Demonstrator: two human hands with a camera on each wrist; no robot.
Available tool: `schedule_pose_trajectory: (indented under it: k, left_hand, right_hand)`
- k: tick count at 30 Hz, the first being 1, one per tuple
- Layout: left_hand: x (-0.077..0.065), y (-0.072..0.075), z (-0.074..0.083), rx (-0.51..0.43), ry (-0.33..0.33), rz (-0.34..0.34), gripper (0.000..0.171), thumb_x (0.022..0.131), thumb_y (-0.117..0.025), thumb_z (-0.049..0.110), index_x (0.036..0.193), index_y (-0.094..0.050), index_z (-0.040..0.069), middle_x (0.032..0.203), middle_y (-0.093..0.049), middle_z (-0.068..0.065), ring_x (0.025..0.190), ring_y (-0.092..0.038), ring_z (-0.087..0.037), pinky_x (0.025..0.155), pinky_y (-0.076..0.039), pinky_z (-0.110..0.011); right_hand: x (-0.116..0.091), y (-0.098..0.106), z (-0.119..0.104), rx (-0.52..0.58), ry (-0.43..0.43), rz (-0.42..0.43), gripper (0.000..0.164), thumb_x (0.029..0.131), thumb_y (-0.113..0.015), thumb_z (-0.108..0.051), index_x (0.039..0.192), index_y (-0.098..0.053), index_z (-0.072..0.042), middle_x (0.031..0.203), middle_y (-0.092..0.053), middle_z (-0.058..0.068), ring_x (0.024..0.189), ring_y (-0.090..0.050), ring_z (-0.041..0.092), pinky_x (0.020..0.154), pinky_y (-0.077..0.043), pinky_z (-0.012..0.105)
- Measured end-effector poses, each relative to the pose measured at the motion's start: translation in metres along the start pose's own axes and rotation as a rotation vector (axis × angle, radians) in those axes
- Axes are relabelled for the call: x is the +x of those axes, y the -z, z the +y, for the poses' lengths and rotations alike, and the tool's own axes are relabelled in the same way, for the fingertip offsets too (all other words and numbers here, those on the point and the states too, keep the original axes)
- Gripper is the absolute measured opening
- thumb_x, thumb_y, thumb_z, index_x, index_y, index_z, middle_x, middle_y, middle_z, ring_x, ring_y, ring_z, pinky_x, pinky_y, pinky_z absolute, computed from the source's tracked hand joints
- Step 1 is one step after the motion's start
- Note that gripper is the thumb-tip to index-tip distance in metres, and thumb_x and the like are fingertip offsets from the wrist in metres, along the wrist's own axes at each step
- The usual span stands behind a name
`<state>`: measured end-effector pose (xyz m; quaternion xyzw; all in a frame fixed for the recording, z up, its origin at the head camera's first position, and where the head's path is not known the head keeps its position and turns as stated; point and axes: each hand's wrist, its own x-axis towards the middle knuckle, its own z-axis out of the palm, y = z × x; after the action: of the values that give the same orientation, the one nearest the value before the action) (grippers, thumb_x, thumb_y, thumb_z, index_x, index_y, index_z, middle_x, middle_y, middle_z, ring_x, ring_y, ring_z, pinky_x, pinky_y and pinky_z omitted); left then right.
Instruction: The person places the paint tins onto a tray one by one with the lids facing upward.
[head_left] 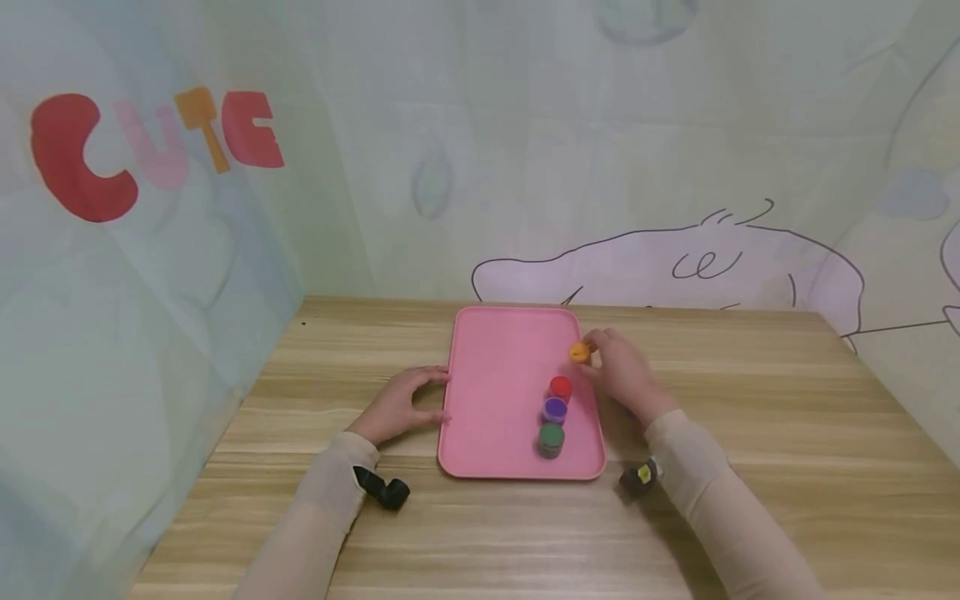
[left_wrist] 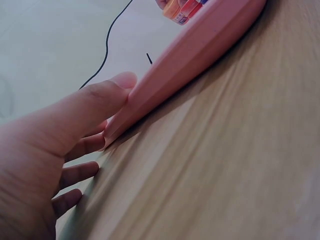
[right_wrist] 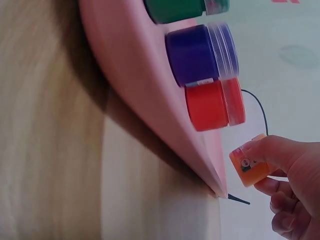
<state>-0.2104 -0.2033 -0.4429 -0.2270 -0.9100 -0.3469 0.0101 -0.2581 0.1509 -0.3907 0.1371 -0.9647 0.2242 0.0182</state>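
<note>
My right hand (head_left: 624, 377) pinches a small orange paint jar (head_left: 579, 353) between thumb and fingers, over the far right edge of a pink tray (head_left: 495, 392). In the right wrist view the orange jar (right_wrist: 250, 162) is tilted and held off the tray. A red jar (head_left: 560, 387), a purple jar (head_left: 555, 410) and a green jar (head_left: 551, 440) stand in a row along the tray's right side. At the opposite edge is my left hand (head_left: 401, 406), fingers spread; its thumb (left_wrist: 122, 82) touches the outside of the rim in the left wrist view.
The tray lies on a wood-grain table (head_left: 322, 533). A printed cloth backdrop (head_left: 390, 150) hangs behind the table and along its left side. Both wrists carry small black devices, one of them the left wrist device (head_left: 382, 489).
</note>
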Motion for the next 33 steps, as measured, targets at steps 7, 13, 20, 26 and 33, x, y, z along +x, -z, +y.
schedule_pose_trajectory:
  k: [7,13,20,26,33]
  left_hand:
    - [0.000,0.000,-0.001,0.004,-0.001,0.002,0.061,0.079,-0.079,0.035,0.131,-0.058,0.011,0.143,-0.052,-0.010,0.135,-0.044,-0.033,0.115,-0.033,-0.051]
    - [0.000,0.000,0.000,0.006,0.001,-0.001,0.061,0.079,-0.078,0.036,0.131,-0.058,0.011,0.143,-0.052,-0.010,0.135,-0.044,-0.034,0.115,-0.033,-0.052]
    - [0.000,0.000,-0.001,0.009,0.011,-0.009,0.061,0.080,-0.077,0.037,0.131,-0.058,0.011,0.143,-0.052,-0.009,0.135,-0.043,-0.033,0.115,-0.033,-0.052]
    - [0.000,0.000,-0.001,0.012,0.013,-0.013,0.061,0.080,-0.077,0.038,0.131,-0.058,0.012,0.144,-0.051,-0.009,0.135,-0.043,-0.033,0.115,-0.033,-0.052]
    - [0.000,0.000,-0.001,0.012,0.012,-0.012,0.061,0.080,-0.077,0.039,0.132,-0.058,0.012,0.144,-0.051,-0.009,0.135,-0.043,-0.033,0.115,-0.033,-0.052]
  right_hand:
    - [0.002,-0.008,-0.004,0.082,0.039,-0.026,0.036,0.086,-0.073,-0.028,0.112,-0.062,-0.006,0.106,-0.064,0.010,0.099,-0.059,0.027,0.092,-0.053,0.044]
    - [0.003,-0.011,-0.006,0.143,0.002,-0.074,0.037,0.086,-0.072,-0.028,0.115,-0.063,-0.007,0.112,-0.065,0.010,0.110,-0.058,0.030,0.100,-0.049,0.049]
    - [0.005,-0.015,-0.007,0.159,-0.009,-0.095,0.036,0.087,-0.072,-0.023,0.117,-0.063,-0.006,0.115,-0.065,0.011,0.109,-0.058,0.030,0.099,-0.050,0.047]
    - [0.007,-0.018,-0.006,0.159,-0.022,-0.113,0.036,0.088,-0.071,-0.026,0.117,-0.063,-0.008,0.113,-0.066,0.010,0.105,-0.060,0.028,0.094,-0.053,0.045]
    - [0.008,-0.019,-0.005,0.146,-0.006,-0.114,0.037,0.088,-0.070,-0.024,0.120,-0.062,-0.007,0.113,-0.066,0.011,0.102,-0.060,0.027,0.092,-0.054,0.043]
